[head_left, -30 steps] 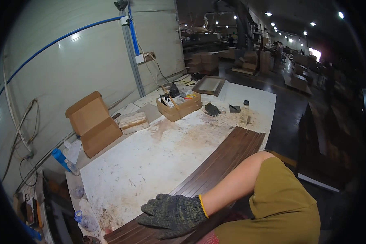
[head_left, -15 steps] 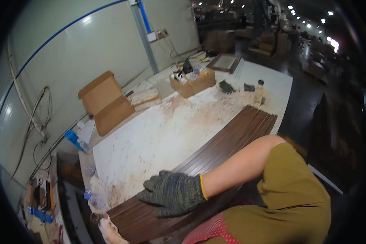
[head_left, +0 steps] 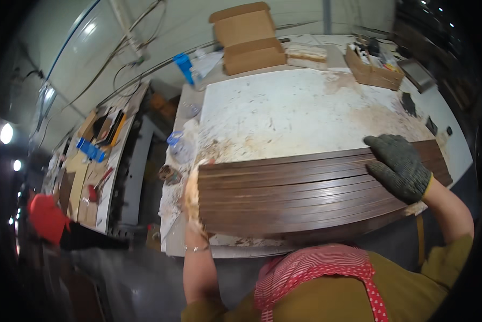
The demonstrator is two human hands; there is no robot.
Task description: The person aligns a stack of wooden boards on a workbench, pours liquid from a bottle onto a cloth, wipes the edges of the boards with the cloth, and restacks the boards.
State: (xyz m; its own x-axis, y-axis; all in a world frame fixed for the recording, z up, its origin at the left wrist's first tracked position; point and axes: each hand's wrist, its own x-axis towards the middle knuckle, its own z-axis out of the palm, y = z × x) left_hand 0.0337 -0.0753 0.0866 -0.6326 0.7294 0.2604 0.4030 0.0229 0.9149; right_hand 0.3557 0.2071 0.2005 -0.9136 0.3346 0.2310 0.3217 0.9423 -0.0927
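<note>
A row of long dark brown wooden strips [head_left: 294,190] lies side by side across the near part of the white table. My right hand [head_left: 399,166], in a dark grey-green knit glove with a yellow cuff, rests on top toward their right end, fingers stretched and thumb apart. At the left end of the strips is my left hand [head_left: 191,196], with a bracelet at its wrist. Something pale, maybe a glove or cloth, covers it; its fingers are blurred and cannot be made out against the strip ends.
The white table [head_left: 262,118] is smeared with brown dust. Along its back stand a blue bottle [head_left: 183,67], an open cardboard box [head_left: 254,56], a pale block [head_left: 306,56] and a carton of odds and ends [head_left: 375,70]. A clear plastic bottle [head_left: 181,147] sits left. Another person's red garment [head_left: 47,217] shows far left.
My view has turned left. My gloved right hand has gone from the strips' left part to near their right end. My left hand now shows more fully at their left end.
</note>
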